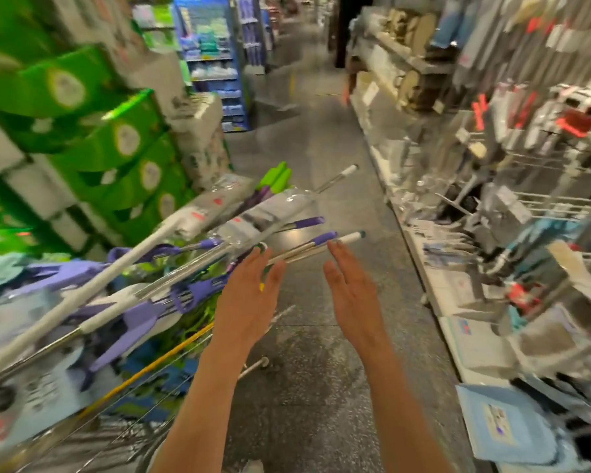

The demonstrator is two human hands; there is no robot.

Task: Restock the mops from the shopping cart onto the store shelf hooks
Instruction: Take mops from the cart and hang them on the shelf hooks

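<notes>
The mops [191,268] are seen lying in a loose bundle in the shopping cart [123,435] at about eight o'clock in the head view, with their handle ends projecting out over the cart's edge toward one o'clock. Purple grips [323,237] and one white-capped end [350,237] are shown just beyond the fingertips. The mop heads, some wrapped in clear film, are piled toward the cart's interior.

Both hands are held out flat with fingers straight and nothing gripped. The left hand [249,298] is raised in front of the handle shafts near centre; whether the shafts are actually touched cannot be told, since the frame is blurred. The right hand [352,291] is held just beside it at about three o'clock from the left, apart from the handles.

The store shelf hooks [553,199] are seen at about two to three o'clock, already partly hung with goods.

The mops are judged to be light but long and stiff, so that a pole taken at its far end is likely to swing and tip head-down. A hold nearer the middle of the shaft, with the second hand near the grip end, is judged steadier. The metal shafts and film wrapping are likely to be slippery, and the heads are tangled, so one pole should be drawn out along its own length rather than lifted sideways.
</notes>
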